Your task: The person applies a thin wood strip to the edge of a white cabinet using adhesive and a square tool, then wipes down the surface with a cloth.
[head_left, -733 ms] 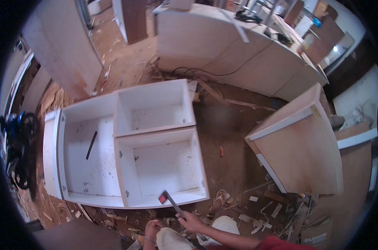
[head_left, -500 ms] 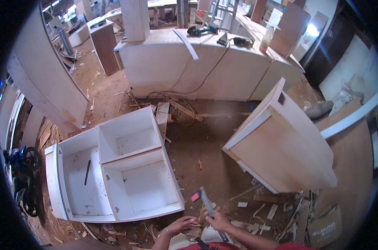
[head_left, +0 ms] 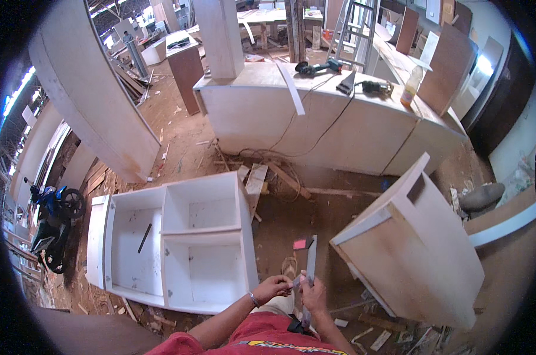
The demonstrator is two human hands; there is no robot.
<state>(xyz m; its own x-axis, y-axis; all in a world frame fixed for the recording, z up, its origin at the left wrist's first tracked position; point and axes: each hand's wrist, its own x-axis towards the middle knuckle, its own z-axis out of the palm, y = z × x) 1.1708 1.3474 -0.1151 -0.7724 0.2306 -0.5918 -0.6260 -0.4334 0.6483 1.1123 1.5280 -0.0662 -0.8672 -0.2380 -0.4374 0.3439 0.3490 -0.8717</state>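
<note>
The right hand (head_left: 313,296) has its fingers wrapped round the lower part of a long grey tool (head_left: 311,254), held upright, perhaps so its red-marked end stays clear of the body. The left hand (head_left: 272,289) is close beside it, fingers curled together; whether they pinch anything, I cannot tell. Beyond, a white cabinet (head_left: 248,248) lies with its compartments facing up, so a dark strip (head_left: 144,238) rests inside. A wooden box (head_left: 421,254) leans at right. Farther off, a counter (head_left: 315,130) keeps a power tool (head_left: 318,66) and bottle (head_left: 411,87) off the floor.

floor (head_left: 285,216): brown, littered | counter (head_left: 339,133): long, pale | glare (head_left: 485,64): upper right
</note>
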